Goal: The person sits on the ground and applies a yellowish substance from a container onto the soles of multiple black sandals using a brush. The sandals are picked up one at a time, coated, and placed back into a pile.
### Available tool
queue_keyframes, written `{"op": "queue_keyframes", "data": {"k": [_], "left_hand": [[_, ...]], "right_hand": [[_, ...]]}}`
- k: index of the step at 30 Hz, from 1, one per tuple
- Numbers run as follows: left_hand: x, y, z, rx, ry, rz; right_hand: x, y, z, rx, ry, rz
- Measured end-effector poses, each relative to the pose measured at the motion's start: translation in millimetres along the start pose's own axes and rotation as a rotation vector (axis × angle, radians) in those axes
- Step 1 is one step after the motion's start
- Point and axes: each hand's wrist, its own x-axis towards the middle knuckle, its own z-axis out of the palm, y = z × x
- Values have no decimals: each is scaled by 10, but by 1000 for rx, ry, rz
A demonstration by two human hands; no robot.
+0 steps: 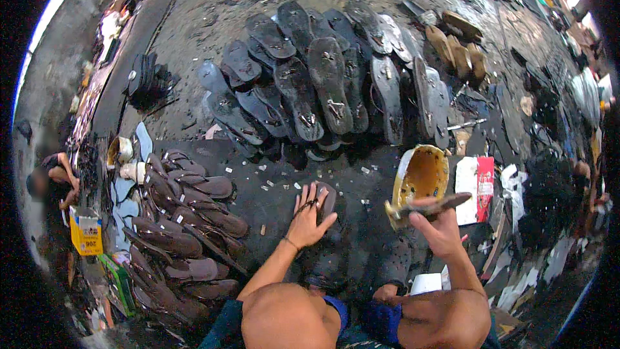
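Here, the right hand (444, 234) grips a sole (445, 204) by the tub (403, 171), at right; probably it is light and bendy, best taken by edges. The left hand (306, 226) lies spread on another sole (329, 200), near centre.

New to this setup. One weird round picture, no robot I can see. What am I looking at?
There is no machine here: these are a person's two bare hands. The picture comes from a fisheye camera worn on the head, the left one of a pair, looking down, so edges bend toward the rim. The person's knees show at the bottom.

The left hand lies spread against a dark sole on the ground. The right hand grips a dark flat piece beside a container with a brown inside. Brown sandals are heaped to the left, and black sandals are grouped ahead. What the flat piece is exactly, I can't tell.
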Motion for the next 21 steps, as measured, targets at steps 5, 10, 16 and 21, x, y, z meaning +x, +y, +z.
{"op": "queue_keyframes", "data": {"k": [5,10,16,21], "left_hand": [[415,465,-264,-1461,32,-534],[624,711,-579,-1809,-65,-319],[324,1009,-579,-1810,-175,-243],[517,961,-628,-1866,-138,-104]], "right_hand": [[417,-240,384,-237,72,-408],[505,-179,798,-359,-126,-755],[1051,-182,281,-453,279,-542],[536,-167,515,-231,126,-610]]}}
